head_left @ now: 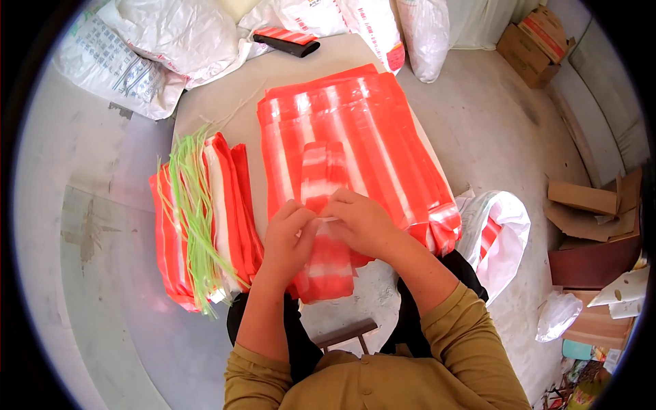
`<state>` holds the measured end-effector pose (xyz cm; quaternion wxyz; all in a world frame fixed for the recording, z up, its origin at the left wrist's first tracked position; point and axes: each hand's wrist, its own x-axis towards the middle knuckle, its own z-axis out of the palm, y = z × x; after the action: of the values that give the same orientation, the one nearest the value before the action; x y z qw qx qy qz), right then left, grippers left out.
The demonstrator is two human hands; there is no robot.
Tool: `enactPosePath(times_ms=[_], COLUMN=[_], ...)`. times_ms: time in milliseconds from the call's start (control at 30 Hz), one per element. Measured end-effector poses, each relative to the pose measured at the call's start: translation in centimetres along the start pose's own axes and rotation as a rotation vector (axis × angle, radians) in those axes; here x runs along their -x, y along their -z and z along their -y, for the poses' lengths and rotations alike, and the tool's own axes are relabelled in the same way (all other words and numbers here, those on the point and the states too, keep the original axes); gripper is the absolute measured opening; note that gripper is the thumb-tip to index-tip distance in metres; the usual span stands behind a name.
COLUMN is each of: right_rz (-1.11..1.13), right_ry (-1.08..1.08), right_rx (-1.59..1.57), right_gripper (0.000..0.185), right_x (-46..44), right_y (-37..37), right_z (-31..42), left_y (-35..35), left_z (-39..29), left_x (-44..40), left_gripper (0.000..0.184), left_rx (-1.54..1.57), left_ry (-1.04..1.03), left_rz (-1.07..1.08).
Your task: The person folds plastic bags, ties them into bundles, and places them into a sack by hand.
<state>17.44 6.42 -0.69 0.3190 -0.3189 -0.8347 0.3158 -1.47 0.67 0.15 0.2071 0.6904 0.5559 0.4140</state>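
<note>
A narrow folded bundle of red-and-white striped plastic bags (326, 273) lies lengthwise in front of me, its far end over a big stack of flat striped bags (342, 102). Both of my hands meet over the middle of this bundle. The fingers of my left hand (290, 229) are closed in a pinch. Opposite it, my right hand (359, 217) is closed too. A thin pale strip (330, 219) shows between the fingertips and runs across the bundle. Left of the stack, loose light-green plastic strips (191, 212) lie over more folded striped bags (232, 198).
White sacks (171, 34) stand along the table's far edge, near a black-and-striped roll (287, 42). An open white sack (506, 232) with striped material is at my right. Cardboard boxes (529, 48) and a torn-open carton (594, 212) sit on the right.
</note>
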Motion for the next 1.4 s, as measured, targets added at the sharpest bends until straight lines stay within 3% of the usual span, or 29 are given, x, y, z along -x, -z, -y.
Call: enactPosePath(times_ms=[167, 267, 333, 467, 567, 667, 767, 867, 967, 1133, 1233, 1333, 1400], right_rz=[0.034, 0.051, -0.054, -0.087, 0.069, 0.062, -0.001, -0.009, 0.154, 0.170, 0.149, 0.156, 0.137], right_ry=[0.162, 0.163, 0.142, 0.030, -0.058, -0.100, -0.120, -0.304, -0.527, -0.501, -0.428, -0.394, -0.362], right_rx=[0.350, 0.347, 0.292, 0.298, 0.463, 0.404, 0.127, -0.304, -0.712, -0.534, -0.401, -0.259, -0.150], right_gripper=[0.012, 0.012, 0.011, 0.011, 0.010, 0.012, 0.025, 0.032, 0.039, 0.039, 0.034, 0.027, 0.024], right_x=[0.0, -0.1, 0.0, 0.7, 1.2, 1.9, 1.7, 1.1, 0.3, 0.3, 0.2, 0.3, 0.4], right_y=[-0.4, -0.5, -0.6, 0.8, 2.2, 2.0, 2.0, 0.8, 1.0, -0.1, -0.4, -0.3, -0.6], right_z=[-0.4, -0.6, -1.3, -1.5, -1.3, -2.3, -2.0, -2.0, -0.9, -2.6, -2.4, -1.6, -0.9], left_y=[0.1, 0.3, 0.4, 1.7, 2.3, 2.3, 2.1, 1.4, 0.8, 0.8, 1.0, 1.6, 1.4], left_z=[0.3, 0.4, 0.8, 2.3, 3.5, 3.8, 2.9, 2.5, 2.8, 2.8, 3.3, 2.2, 0.7], left_x=[0.1, 0.0, -0.1, -0.3, 0.0, 0.3, 0.1, -0.2, -0.2, -0.4, -0.4, 0.0, 0.2], left_gripper=[0.002, 0.003, 0.004, 0.005, 0.007, 0.013, 0.021, 0.023, 0.024, 0.024, 0.021, 0.013, 0.004], left_rx=[0.101, 0.145, 0.147, -0.086, -0.239, -0.328, -0.313, -0.286, -0.305, -0.327, -0.116, 0.581, 0.496], left_ry=[0.064, 0.093, 0.103, 0.137, 0.093, 0.132, 0.183, 0.146, 0.132, 0.120, 0.145, 0.241, 0.139], left_rz=[0.024, -0.008, -0.076, -0.158, -0.173, -0.211, -0.205, -0.193, -0.197, -0.243, -0.236, -0.110, 0.049])
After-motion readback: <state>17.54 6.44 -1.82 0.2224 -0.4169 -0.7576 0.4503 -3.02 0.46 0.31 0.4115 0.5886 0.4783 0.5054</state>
